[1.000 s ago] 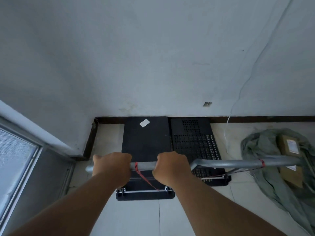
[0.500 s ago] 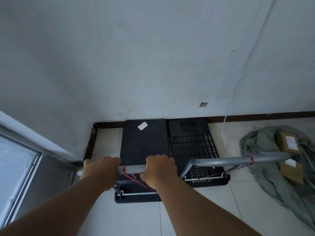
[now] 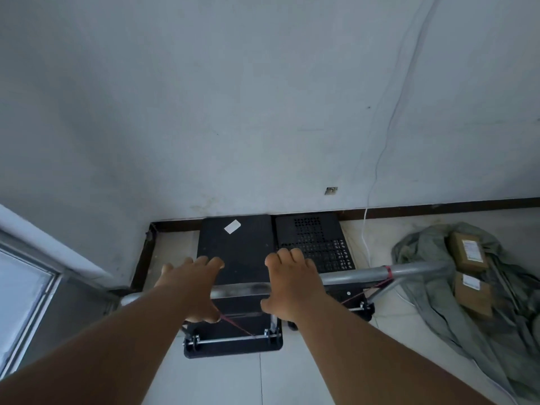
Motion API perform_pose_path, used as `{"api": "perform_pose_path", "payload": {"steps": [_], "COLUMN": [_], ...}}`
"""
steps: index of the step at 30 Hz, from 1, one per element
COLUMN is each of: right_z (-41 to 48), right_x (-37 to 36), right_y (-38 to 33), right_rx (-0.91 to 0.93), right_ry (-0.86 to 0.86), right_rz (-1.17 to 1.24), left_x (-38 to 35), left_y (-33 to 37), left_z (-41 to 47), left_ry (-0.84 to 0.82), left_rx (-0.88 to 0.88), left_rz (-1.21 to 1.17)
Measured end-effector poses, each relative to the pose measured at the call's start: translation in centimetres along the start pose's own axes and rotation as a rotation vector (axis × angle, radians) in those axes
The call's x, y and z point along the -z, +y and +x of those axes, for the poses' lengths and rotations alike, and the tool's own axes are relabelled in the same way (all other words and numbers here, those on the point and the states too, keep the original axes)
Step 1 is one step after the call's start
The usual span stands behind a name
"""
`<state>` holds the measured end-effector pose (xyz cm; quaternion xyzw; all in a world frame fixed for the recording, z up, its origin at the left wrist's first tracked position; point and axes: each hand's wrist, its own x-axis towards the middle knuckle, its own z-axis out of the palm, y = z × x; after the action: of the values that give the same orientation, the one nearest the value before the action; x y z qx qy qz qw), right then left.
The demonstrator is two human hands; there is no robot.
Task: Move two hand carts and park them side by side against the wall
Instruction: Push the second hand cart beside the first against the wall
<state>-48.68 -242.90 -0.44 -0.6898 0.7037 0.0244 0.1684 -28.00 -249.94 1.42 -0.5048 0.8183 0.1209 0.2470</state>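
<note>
Carts (image 3: pixel 236 252) (image 3: pixel 312 244) sit side by side at twelve o'clock, touching the wall (image 3: pixel 233 97); both hands (image 3: pixel 193 285) (image 3: pixel 289 282) hover, fingers spread, over the handle (image 3: pixel 239 289). Tiled floor (image 3: pixel 263 378); tarp (image 3: pixel 467 311) at three.

Two carts (image 3: pixel 238 252) (image 3: pixel 314 244) side by side against wall (image 3: pixel 233 112).

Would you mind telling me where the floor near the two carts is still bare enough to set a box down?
Bare tile lies between the solid-deck cart and the corner skirting on its left, and in front of both carts. A narrower strip separates the perforated cart from the grey cloth, crossed by a white cable. The right side is crowded with cloth and parcels.
</note>
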Motion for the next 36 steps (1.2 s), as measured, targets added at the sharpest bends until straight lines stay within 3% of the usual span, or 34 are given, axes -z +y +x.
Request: {"api": "perform_pose_path", "payload": {"steps": [10,18,32,36], "right_z": [-6.2,-9.4,-8.2,-8.3], "right_x": [5.2,6.2,3.0,1.7], "right_y": [11.6,20.0,28.1,28.8], "right_rx": [0.06,-0.001,-0.182,-0.166], "right_ry": [0.052,0.01,-0.095,-0.045], "right_rz": [-0.019,-0.054,-0.042,-0.047], "left_x": [2.6,2.4,-0.3,-0.9], "left_y": [14.8,24.6,33.3,33.5], "left_z": [-1.8,-2.2,4.4,4.5], "left_ry": [0.178,0.196,0.213,0.231], "left_rx": [0.044,0.052,0.048,0.06], "left_rz": [-0.08,-0.162,-0.199,-0.202]}}
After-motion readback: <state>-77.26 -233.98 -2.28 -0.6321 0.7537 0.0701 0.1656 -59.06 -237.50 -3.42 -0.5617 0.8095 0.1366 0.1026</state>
